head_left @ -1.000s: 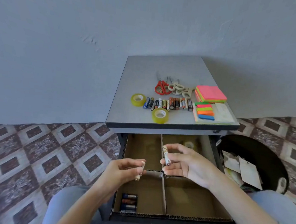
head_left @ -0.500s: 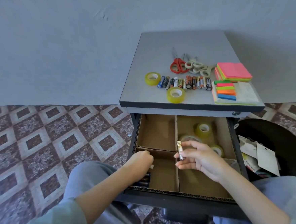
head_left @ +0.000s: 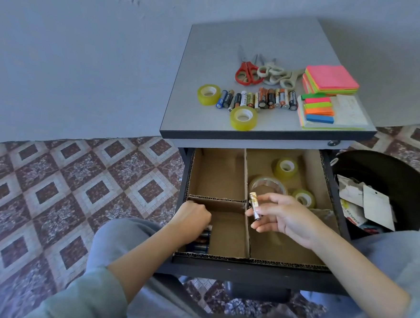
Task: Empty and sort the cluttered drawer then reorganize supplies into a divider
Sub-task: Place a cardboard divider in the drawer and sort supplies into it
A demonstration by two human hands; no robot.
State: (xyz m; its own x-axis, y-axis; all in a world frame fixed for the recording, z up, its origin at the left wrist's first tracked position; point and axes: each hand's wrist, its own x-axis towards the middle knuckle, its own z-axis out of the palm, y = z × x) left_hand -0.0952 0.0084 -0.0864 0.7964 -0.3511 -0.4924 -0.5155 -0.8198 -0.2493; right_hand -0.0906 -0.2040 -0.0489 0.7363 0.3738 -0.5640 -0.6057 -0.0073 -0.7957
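Refill judged partway: three tape rolls (head_left: 286,167) are lodged in the cardboard divider's (head_left: 247,166) far-right compartment, stacked batteries (head_left: 202,242) are covered near-left by the curled left hand (head_left: 192,217) (grip not discernible), one battery (head_left: 254,205) is pinched by the right hand (head_left: 286,221), and a battery row (head_left: 257,100), two yellow tapes (head_left: 243,117), scissors (head_left: 247,73) and sticky notes (head_left: 331,79) are yet to be taken off the tabletop (head_left: 212,42).

Grey-green sleeve (head_left: 82,299), blue-grey trousers (head_left: 116,239)

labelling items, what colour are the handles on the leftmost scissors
Red, on the leftmost scissors, clearest in the head view.
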